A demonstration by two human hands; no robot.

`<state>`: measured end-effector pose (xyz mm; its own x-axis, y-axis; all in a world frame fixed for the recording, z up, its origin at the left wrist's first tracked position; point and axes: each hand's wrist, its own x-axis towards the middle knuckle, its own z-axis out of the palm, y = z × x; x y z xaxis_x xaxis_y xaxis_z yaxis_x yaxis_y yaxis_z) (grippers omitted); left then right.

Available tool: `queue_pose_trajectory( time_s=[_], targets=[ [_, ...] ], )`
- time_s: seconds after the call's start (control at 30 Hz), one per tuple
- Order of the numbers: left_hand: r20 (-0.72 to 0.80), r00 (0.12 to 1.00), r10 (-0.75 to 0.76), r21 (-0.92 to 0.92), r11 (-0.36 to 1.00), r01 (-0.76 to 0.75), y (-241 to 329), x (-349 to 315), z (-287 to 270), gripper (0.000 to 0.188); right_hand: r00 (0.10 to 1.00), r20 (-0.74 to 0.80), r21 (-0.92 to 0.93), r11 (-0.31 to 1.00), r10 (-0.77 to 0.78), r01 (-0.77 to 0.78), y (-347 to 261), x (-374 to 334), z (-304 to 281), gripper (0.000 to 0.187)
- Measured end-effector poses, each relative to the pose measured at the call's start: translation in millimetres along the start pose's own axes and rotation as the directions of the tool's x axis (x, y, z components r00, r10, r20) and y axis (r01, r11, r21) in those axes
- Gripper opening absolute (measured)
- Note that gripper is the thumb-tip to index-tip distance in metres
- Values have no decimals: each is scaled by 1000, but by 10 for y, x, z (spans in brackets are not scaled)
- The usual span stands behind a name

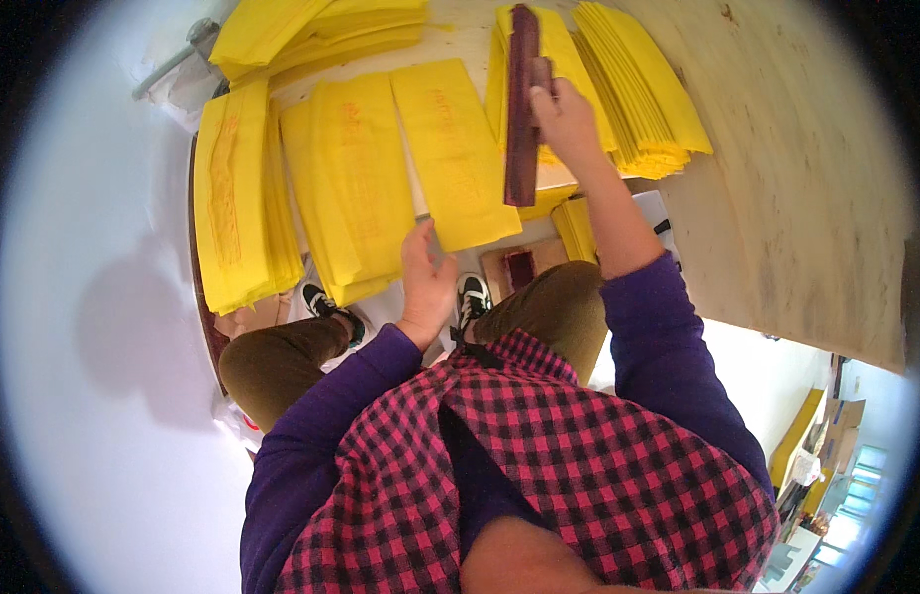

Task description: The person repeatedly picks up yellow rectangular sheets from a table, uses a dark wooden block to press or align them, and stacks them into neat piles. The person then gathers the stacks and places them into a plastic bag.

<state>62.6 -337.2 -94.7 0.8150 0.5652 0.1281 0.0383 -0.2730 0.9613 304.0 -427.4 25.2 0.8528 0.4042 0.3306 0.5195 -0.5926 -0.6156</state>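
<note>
My right hand (569,119) is closed around the knob of a long, narrow, dark red stamp block (522,119). The block stands over the right-hand pile of yellow sheets (561,45). At the near edge of the worktop, my left hand (428,282) has its fingers stretched out and its thumb apart. Its fingertips are by the gap between two yellow stacks; whether they touch a sheet is hard to tell. The stack (450,148) right of that gap and the wider stack (351,188) left of it bear faint red printing on top.
Another printed yellow pile (232,198) lies at the left edge, with more yellow sheets (321,35) behind it. A fanned yellow pile (643,89) is at the right, beside a wooden board (816,178). Below the worktop, a dark red pad (520,265) sits near my shoes.
</note>
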Motion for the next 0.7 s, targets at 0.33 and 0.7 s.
queue_pose_trajectory(
  time_s=[0.33, 0.7],
  targets=[
    [158, 987, 17, -193, 981, 14, 393, 976, 228, 29, 922, -293, 392, 912, 252, -125, 506, -562, -923, 28],
    [303, 913, -273, -59, 951, 304, 527, 2183, 1125, 32, 880, -216, 672, 718, 424, -181, 722, -1034, -1121, 17]
  ],
)
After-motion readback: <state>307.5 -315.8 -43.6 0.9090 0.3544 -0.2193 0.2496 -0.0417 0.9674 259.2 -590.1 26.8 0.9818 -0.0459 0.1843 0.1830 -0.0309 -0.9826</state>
